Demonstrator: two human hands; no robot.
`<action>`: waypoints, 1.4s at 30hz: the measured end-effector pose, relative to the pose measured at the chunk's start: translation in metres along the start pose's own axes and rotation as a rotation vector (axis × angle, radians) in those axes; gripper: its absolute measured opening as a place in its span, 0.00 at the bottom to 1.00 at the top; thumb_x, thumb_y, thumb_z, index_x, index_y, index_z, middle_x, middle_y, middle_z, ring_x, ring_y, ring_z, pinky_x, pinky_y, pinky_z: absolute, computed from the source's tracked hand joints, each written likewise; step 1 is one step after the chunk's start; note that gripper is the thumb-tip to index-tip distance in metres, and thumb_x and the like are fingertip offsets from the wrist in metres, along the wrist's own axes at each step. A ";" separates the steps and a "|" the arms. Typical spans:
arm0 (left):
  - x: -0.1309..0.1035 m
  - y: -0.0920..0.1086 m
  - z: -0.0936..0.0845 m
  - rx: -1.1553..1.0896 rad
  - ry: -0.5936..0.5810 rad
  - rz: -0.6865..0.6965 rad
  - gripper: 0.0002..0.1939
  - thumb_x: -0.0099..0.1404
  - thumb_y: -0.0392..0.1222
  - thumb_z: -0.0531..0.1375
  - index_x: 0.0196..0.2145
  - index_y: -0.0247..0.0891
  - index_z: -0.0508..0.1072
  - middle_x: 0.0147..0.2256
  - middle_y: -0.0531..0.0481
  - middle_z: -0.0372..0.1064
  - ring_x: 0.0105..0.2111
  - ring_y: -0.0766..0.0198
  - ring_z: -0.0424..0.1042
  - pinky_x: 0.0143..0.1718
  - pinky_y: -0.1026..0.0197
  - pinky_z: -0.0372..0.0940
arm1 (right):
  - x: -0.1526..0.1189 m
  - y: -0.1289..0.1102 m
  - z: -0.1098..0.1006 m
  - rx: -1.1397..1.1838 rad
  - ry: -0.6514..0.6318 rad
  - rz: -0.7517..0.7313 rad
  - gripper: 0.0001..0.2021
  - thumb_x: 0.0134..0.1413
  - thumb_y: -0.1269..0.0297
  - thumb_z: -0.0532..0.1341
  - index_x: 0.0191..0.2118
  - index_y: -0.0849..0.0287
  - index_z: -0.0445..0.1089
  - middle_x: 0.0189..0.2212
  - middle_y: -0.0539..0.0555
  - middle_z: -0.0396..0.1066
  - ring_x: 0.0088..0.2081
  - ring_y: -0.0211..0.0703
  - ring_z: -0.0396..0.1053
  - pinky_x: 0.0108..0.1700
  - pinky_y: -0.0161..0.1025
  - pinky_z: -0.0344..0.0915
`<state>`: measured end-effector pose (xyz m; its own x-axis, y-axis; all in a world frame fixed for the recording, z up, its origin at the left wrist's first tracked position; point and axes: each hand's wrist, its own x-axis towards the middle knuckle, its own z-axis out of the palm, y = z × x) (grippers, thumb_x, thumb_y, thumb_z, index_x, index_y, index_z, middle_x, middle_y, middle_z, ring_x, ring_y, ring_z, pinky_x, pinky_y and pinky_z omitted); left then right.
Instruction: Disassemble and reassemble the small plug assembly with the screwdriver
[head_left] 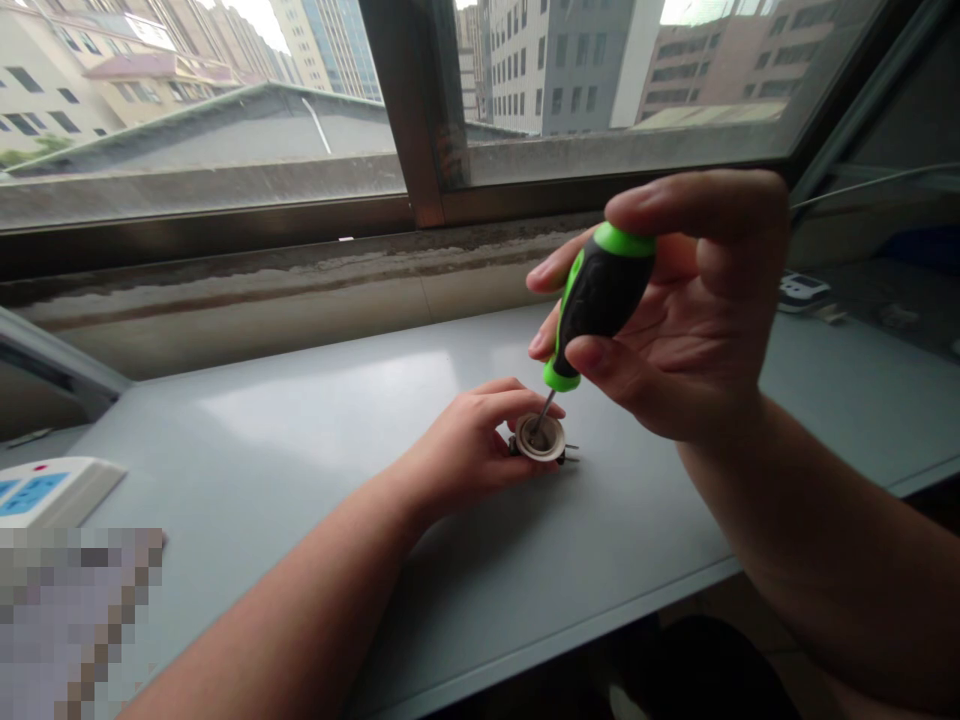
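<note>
My right hand (667, 310) is closed around a screwdriver (606, 285) with a black and bright green handle, its index finger over the butt end. The screwdriver tilts down to the left, and its thin metal shaft goes into the open mouth of a small round off-white lamp holder (553, 450). My left hand (484, 435) grips that lamp holder low over the table, fingers and thumb on either side of it. Thin dark metal pieces stick out at the holder's sides. The screwdriver's tip is down inside the cup, where details are too small to tell.
A grey-white table (300, 430) runs below a window (420, 120). At the left stands a white power strip (60, 488) with blue sockets, near a pixelated patch. A small white device (802, 290) lies at the far right. The table's front edge (570, 650) is close below.
</note>
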<state>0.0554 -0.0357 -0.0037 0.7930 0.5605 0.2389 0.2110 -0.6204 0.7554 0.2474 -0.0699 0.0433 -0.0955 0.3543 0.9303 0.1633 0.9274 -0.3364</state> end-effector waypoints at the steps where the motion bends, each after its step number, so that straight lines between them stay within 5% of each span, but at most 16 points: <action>1: 0.000 0.000 0.000 0.001 0.001 0.000 0.14 0.62 0.41 0.70 0.46 0.39 0.81 0.47 0.44 0.75 0.40 0.60 0.76 0.33 0.64 0.73 | 0.000 0.002 0.000 0.007 0.001 -0.007 0.23 0.59 0.58 0.70 0.57 0.41 0.66 0.56 0.49 0.69 0.45 0.43 0.81 0.37 0.39 0.83; 10: 0.000 -0.004 0.002 0.005 -0.007 -0.020 0.17 0.63 0.44 0.70 0.49 0.41 0.80 0.47 0.44 0.76 0.41 0.59 0.77 0.34 0.63 0.73 | -0.001 0.022 0.002 0.028 0.011 -0.112 0.34 0.45 0.51 0.78 0.56 0.40 0.64 0.49 0.48 0.71 0.52 0.50 0.78 0.39 0.42 0.85; 17: 0.000 -0.002 0.000 0.020 -0.017 -0.022 0.17 0.62 0.42 0.70 0.48 0.39 0.80 0.45 0.43 0.76 0.38 0.60 0.76 0.32 0.63 0.72 | -0.001 0.014 0.000 -0.024 0.051 -0.064 0.27 0.51 0.51 0.75 0.54 0.43 0.65 0.49 0.49 0.70 0.53 0.50 0.77 0.41 0.44 0.84; 22: -0.001 -0.002 -0.001 0.026 -0.015 -0.011 0.17 0.62 0.40 0.69 0.49 0.40 0.80 0.45 0.44 0.75 0.38 0.60 0.75 0.32 0.63 0.72 | -0.001 0.016 0.003 -0.043 0.115 -0.085 0.32 0.47 0.46 0.76 0.55 0.41 0.64 0.50 0.49 0.69 0.52 0.49 0.78 0.42 0.44 0.84; 42: -0.001 -0.004 -0.001 0.021 -0.013 0.000 0.16 0.62 0.43 0.69 0.48 0.39 0.80 0.45 0.44 0.75 0.38 0.61 0.75 0.33 0.63 0.72 | 0.001 0.020 0.002 -0.021 0.086 -0.121 0.30 0.48 0.47 0.76 0.53 0.43 0.63 0.48 0.49 0.69 0.51 0.48 0.77 0.40 0.43 0.83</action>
<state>0.0533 -0.0330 -0.0058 0.8005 0.5531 0.2307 0.2226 -0.6319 0.7424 0.2486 -0.0507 0.0369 -0.0314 0.2277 0.9732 0.1767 0.9596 -0.2188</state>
